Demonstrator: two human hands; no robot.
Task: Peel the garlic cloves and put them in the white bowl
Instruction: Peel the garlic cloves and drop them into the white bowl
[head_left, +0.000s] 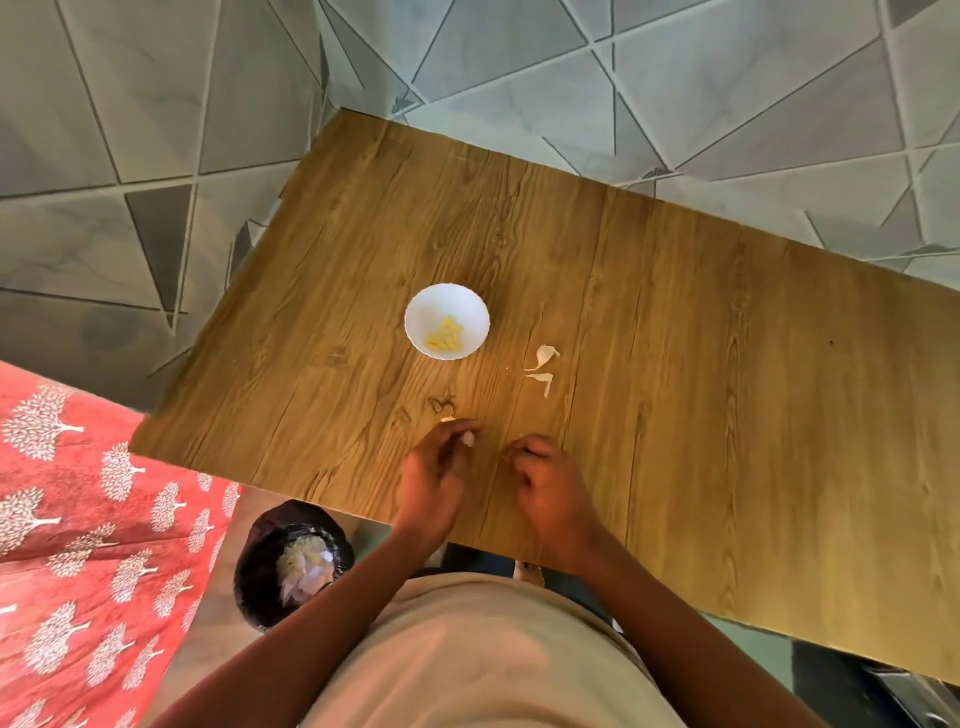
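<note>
We see the left hand (434, 470) pinching a small pale garlic clove (467, 439) with curled fingers. The right hand (540, 478) is curled beside it; we cannot tell if it holds anything. The white bowl (470, 304) with peeled cloves (445, 332) stands further on the wooden table (727, 364), near loose skins (544, 366).

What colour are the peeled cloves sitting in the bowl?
Pale yellow, against the white bowl; the cloves show best in the head view.

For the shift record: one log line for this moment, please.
left hand: pinching clove | right hand: curled, contents unclear | white bowl: holds peeled cloves
</note>
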